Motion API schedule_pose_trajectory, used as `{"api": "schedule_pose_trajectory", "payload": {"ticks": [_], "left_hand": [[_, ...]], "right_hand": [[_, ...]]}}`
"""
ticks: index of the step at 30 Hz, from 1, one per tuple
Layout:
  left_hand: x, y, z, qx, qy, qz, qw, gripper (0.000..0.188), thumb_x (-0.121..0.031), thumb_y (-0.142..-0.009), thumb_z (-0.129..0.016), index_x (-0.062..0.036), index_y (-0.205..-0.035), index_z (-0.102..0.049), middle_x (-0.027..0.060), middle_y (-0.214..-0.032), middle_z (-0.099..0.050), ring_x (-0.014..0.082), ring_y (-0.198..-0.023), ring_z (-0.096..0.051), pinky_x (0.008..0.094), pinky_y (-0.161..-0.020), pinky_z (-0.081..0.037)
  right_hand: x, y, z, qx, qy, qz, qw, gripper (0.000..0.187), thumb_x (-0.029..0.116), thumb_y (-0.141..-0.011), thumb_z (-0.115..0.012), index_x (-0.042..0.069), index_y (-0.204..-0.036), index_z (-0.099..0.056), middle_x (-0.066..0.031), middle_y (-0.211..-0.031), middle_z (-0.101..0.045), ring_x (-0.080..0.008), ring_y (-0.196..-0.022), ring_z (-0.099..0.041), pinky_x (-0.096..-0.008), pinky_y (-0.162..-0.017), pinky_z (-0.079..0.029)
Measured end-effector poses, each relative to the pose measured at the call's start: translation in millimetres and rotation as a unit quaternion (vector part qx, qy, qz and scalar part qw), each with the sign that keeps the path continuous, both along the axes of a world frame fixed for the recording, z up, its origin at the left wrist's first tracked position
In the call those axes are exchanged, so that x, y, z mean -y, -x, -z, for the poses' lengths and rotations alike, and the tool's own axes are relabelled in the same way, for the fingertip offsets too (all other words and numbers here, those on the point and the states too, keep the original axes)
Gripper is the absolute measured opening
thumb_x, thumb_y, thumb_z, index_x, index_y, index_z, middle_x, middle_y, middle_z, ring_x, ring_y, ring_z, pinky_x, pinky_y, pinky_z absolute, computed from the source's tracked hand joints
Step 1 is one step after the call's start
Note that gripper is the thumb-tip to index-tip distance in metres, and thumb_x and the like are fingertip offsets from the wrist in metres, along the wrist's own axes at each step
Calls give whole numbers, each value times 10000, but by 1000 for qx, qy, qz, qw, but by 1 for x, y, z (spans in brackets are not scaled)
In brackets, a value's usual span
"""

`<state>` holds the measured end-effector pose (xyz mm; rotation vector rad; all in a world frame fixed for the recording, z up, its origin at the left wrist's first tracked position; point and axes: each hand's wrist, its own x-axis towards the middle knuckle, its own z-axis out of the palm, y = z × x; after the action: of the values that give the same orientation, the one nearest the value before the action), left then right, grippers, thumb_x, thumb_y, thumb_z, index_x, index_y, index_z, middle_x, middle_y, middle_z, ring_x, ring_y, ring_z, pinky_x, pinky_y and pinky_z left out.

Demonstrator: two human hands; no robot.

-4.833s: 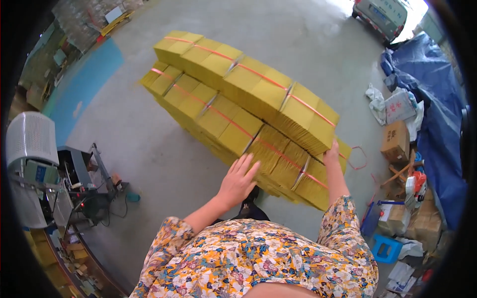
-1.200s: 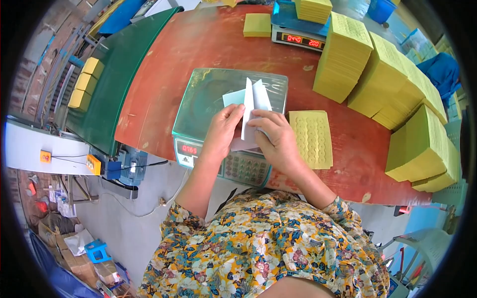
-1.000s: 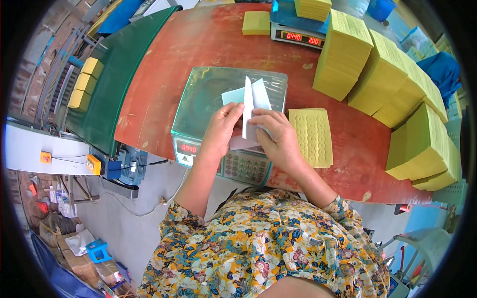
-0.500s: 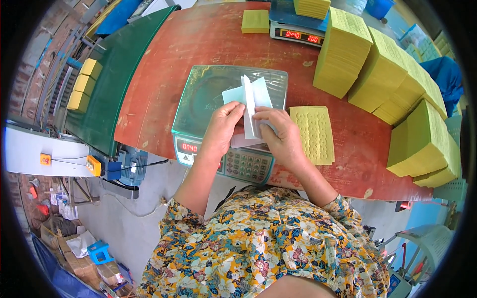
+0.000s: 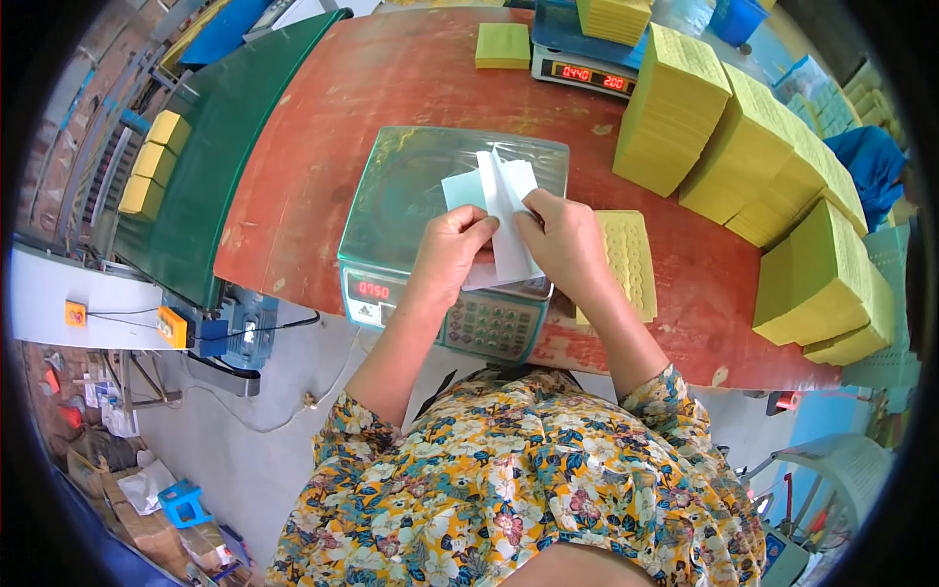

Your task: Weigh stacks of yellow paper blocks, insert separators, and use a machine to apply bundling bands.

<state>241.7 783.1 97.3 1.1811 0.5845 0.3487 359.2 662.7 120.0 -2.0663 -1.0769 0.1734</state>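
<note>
A folded white paper sheet (image 5: 505,227) stands on edge between my hands, above the digital scale (image 5: 386,181) with a pale green platform. My left hand (image 5: 445,256) pinches its left side. My right hand (image 5: 572,240) has its thumb and fingers closed on the right side. Behind it, a pale bluish paper (image 5: 461,189) shows; whether it is part of the held paper or lies on the scale, I cannot tell. Just right of the scale, a stack of yellow embossed sheets (image 5: 634,269) lies partly behind my right hand and forearm.
Tall stacks of yellow sheets (image 5: 665,122) line the red table (image 5: 313,166) at the right. A second scale (image 5: 577,68) carries more at the back, beside a small yellow stack (image 5: 503,47). Yellow bundles (image 5: 144,196) sit on the green conveyor belt (image 5: 220,147) at the left.
My right hand has moved up the paper, its fingers now curled in more tightly. The paper's folded panels have shifted. My left hand stays at the left side.
</note>
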Motion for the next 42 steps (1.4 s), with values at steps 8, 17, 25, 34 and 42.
{"api": "schedule_pose_trajectory", "payload": {"ticks": [8, 17, 25, 34, 42], "left_hand": [[-7, 2, 3, 7, -5, 2, 1000, 143, -131, -940, -599, -16, -855, -598, 51, -808, -639, 110, -706, -630, 268, -653, -550], [6, 19, -24, 18, -155, -46, 987, 274, -277, -979, -535, -49, -1125, -576, 47, -1002, -615, 123, -889, -596, 277, -705, -515], [85, -12, -76, 93, -358, -24, 929, 251, -73, -972, -527, 70, -1170, -588, 90, -1058, -633, 132, -932, -582, 277, -800, -470], [195, -110, -101, 79, -506, 235, 826, 113, 8, -879, -573, 43, -965, -639, 47, -856, -587, 145, -799, -555, 298, -716, -448], [350, -282, -179, 239, -101, 238, 936, 539, -45, -868, -595, -16, -1379, -428, 97, -1085, -618, 164, -960, -599, 311, -860, -477]], "right_hand": [[-9, 7, 9, 27, -54, 53, 997, 147, 155, -842, -612, 9, -854, -607, -240, -763, -639, -425, -722, -635, -492, -638, -503], [-16, 29, 16, 146, -175, -7, 974, 134, 148, -776, -653, 70, -726, -557, -108, -660, -586, -295, -563, -614, -401, -499, -494], [80, 5, -15, 86, -344, 103, 929, 112, 60, -776, -706, 55, -855, -627, -113, -708, -600, -281, -637, -637, -365, -548, -499], [337, -97, 74, -19, -22, 380, 924, 162, 162, -857, -651, 20, -924, -607, -220, -746, -630, -394, -726, -646, -459, -628, -501], [451, -123, 114, -54, 41, 343, 937, 299, 156, -845, -620, 82, -1134, -600, -181, -792, -670, -372, -756, -661, -477, -680, -525]]}}
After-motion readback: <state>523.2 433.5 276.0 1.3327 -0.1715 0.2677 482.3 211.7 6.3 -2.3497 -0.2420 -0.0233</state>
